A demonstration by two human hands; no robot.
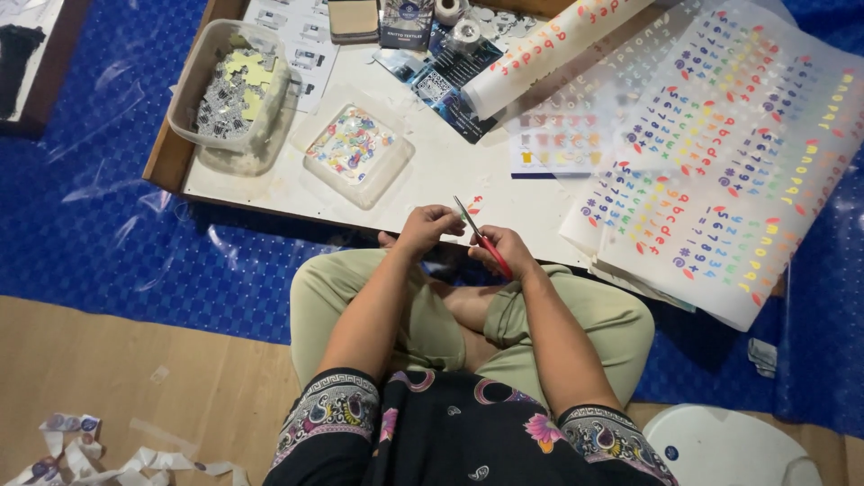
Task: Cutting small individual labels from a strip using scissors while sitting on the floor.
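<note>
Scissors [481, 238] gripped in right hand [506, 252] fingers, blades beside closed left hand [427, 225] fingers.

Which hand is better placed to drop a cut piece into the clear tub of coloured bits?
Left hand: it's nearer the tub; the right hand holds the red-handled scissors.

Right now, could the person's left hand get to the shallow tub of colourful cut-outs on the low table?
Probably yes: the left hand hovers at the table's near edge, and bare tabletop lies between it and the tub.
</note>
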